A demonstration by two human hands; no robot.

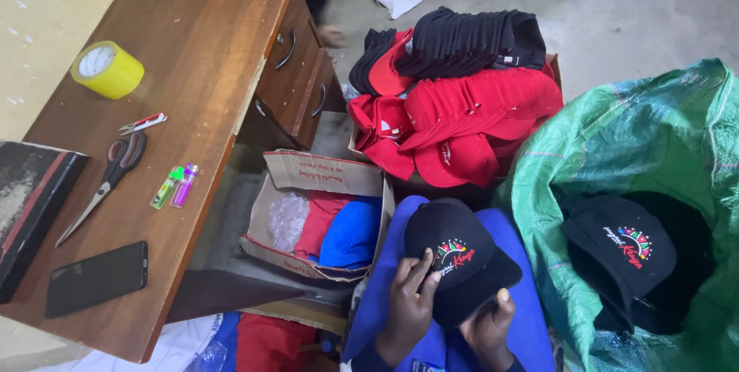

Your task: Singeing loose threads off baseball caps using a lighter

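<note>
A black cap (458,260) with a colourful embroidered front rests on my blue-clad lap. My left hand (408,306) presses its fingers against the cap's left side by the embroidery. My right hand (489,330) grips the cap's brim from below, thumb on top. A second black cap (620,249) of the same kind lies inside the open green woven sack (616,133) at my right.
A stack of red and black caps (462,95) fills a box ahead. An open cardboard box (315,214) holds red and blue cloth. The wooden desk (192,49) at left carries yellow tape (108,70), scissors (108,180), two lighters (175,186) and a phone (96,278).
</note>
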